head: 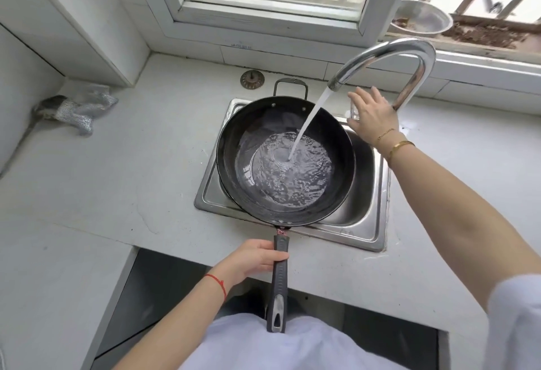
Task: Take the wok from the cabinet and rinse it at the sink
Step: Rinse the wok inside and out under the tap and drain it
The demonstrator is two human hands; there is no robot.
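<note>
A black wok (234,147) rests over the steel sink (369,223), its long dark handle (279,284) pointing toward me. Water streams from the curved chrome tap (409,56) into the wok, where a shallow pool ripples. My left hand (257,258) grips the handle near the wok's rim. My right hand (371,115) is stretched out at the base of the tap, fingers spread over what seems to be the tap lever, which the hand mostly hides.
A crumpled silvery cloth (79,106) lies at the left rear of the pale countertop (102,170). A round drain strainer (252,79) sits behind the sink. A metal bowl (421,18) stands on the window ledge at the back right.
</note>
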